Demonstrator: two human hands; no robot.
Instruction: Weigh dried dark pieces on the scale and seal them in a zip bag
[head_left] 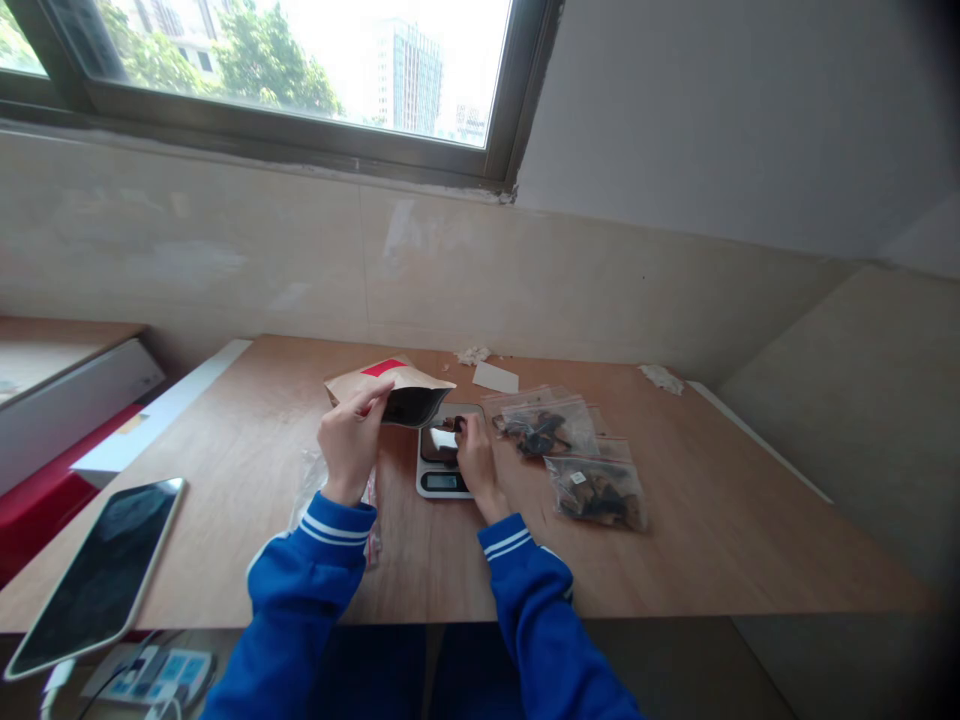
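My left hand (351, 436) is closed on the edge of a brown paper pouch (390, 385) with a red label, held tilted with its dark mouth facing right, above the wooden table (705, 520). My right hand (474, 450) rests over a small digital kitchen scale (442, 462), its fingers pinched on a small dark piece at the scale's glossy top. Both arms wear blue sleeves with white stripes.
Right of the scale lie clear zip bags of dark dried pieces (596, 488), (541, 428). An empty clear bag (311, 478) lies under my left wrist. A tablet (101, 572) sits at the left edge. Paper scraps (495, 377) lie near the wall. A power strip (154, 675) is below.
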